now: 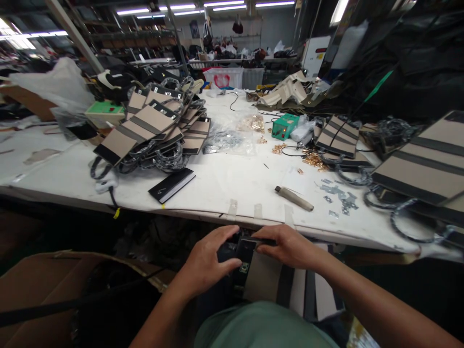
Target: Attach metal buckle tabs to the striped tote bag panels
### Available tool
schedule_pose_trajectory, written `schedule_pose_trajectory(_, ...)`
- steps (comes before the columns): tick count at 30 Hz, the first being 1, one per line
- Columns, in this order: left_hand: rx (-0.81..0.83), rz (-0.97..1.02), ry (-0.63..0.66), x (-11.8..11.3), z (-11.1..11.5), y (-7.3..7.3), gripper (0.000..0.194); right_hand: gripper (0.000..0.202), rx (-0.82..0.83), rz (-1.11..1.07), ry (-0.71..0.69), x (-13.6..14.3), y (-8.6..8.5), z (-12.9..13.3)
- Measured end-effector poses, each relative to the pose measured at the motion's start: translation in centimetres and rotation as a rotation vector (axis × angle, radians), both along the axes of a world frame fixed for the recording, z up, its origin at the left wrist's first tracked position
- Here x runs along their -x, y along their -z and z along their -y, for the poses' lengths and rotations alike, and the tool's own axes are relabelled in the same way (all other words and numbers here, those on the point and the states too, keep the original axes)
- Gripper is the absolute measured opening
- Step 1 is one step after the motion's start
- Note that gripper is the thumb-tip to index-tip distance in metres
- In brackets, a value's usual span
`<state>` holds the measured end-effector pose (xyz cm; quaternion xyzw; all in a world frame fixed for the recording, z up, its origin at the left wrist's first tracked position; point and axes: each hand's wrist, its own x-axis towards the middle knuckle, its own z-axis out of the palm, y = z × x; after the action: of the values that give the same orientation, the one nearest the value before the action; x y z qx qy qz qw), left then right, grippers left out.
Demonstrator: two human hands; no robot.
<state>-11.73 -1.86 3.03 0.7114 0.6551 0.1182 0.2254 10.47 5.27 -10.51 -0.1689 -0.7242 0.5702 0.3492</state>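
On my lap, below the table's front edge, lies a beige and black striped bag (264,275), its black end strip carrying a small metal fitting (244,267). My right hand (288,245) pinches the edge of that black strip between thumb and fingers. To the left of the bag, my left hand (206,261) has its thumb and fingers spread apart; the thumb tip is close to the fitting. I cannot tell whether it touches the strip. On the table just ahead lies a cutter-like tool with a pale handle (295,198).
A pile of similar striped bags (145,123) with wrapped handles stands at left, behind a black notebook (172,185). At right are flat metal plates (340,195), gold-coloured hardware (314,160), a green box (284,127) with a cable, and more striped bags (424,159).
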Motion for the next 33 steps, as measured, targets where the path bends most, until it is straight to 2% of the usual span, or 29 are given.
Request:
schedule_pose_trajectory(3,0.158,-0.003,0.149,-2.2,-0.8,-0.3,0.046,0.025,-0.086,0.032,0.048,-1.1,-0.6,1.2)
schedule_pose_trajectory(6,0.198,0.018,0.193,-3.3,-1.0,-0.2,0.035,0.026,-0.151,0.042,0.060,-2.3,-0.6,2.2)
schedule_pose_trajectory(10,0.252,0.050,0.122,-3.5,-0.7,0.2,0.050,0.027,-0.208,0.079,0.100,-2.8,0.1,3.3)
schedule_pose_trajectory(15,0.300,0.029,0.084,-4.1,0.1,0.1,0.053,0.011,-0.081,0.085,0.209,-2.6,0.7,4.0)
schedule_pose_trajectory(19,0.290,0.115,0.051,-4.8,0.2,-0.2,0.057,0.013,-0.057,0.019,0.117,-3.1,0.5,3.3)
schedule_pose_trajectory(22,0.224,0.106,0.045,-4.6,-1.4,0.2,0.054,0.019,-0.064,-0.012,0.132,-2.9,0.7,1.7)
schedule_pose_trajectory(29,0.101,-0.202,0.142,-2.9,-8.2,3.5,0.054,0.023,-0.088,0.114,0.304,0.0,3.1,-3.9)
schedule_pose_trajectory(33,-0.005,-0.385,0.107,-2.8,-9.9,4.6,0.047,0.025,-0.085,0.232,0.304,1.0,3.4,-6.0)
